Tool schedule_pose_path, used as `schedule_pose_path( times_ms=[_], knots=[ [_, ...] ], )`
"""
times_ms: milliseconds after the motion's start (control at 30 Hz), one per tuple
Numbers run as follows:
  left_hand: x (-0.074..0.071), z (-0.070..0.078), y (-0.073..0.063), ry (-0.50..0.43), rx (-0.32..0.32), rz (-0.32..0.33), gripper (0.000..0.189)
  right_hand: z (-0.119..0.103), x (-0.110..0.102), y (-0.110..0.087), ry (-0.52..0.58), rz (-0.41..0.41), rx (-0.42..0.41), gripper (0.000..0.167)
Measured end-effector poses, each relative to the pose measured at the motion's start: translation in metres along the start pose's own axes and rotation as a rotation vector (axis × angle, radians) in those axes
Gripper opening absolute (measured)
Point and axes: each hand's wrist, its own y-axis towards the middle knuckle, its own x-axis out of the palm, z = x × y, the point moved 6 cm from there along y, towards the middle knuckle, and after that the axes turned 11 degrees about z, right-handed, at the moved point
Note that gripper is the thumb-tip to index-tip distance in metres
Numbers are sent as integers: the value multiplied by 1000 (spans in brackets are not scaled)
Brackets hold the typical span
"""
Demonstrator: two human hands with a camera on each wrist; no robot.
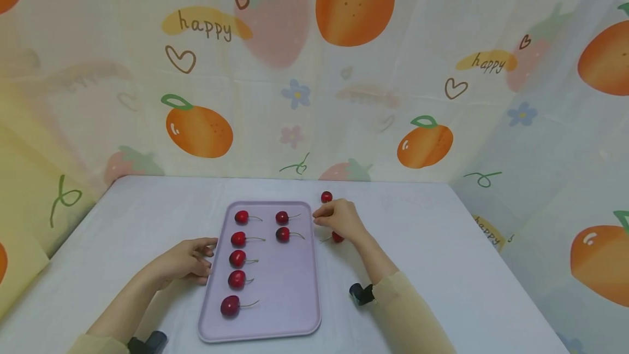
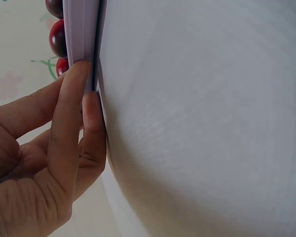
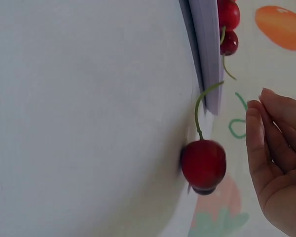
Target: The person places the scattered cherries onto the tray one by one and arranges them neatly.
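Observation:
A lilac tray (image 1: 280,294) lies on the white table. Several dark-red cherries with stems line its left side, and two more, an upper cherry (image 1: 282,217) and a lower cherry (image 1: 282,234), lie near its right side. My left hand (image 1: 184,260) touches the tray's left edge with its fingertips, fingers loosely bent. My right hand (image 1: 344,220) hovers by the tray's upper right edge. Its thumb and finger tips are close together, with nothing visible between them. Under that hand lies a loose cherry (image 3: 203,165), its stem towards the tray. Another cherry (image 1: 326,196) lies just beyond the hand.
A fruit-patterned cloth (image 1: 304,97) hangs behind the table and along its sides. White tabletop (image 1: 442,283) extends to the right of the tray. A dark wrist camera (image 1: 362,294) sits by the right sleeve, another dark device (image 1: 149,343) by the left.

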Motion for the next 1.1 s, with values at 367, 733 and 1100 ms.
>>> schedule_pose_path(
  times_ms=[367,733,1100],
  knots=[
    [1,-1,-1,-4,-7,8,77,19,-21,-2,14,28,30,16],
    [0,0,-1,-3,-5,1,77,36,-25,-7,-1,-52,53,21],
    [0,0,0,-6,3,-3,76,21,-8,-14,75,-175,-5,18]
  ],
)
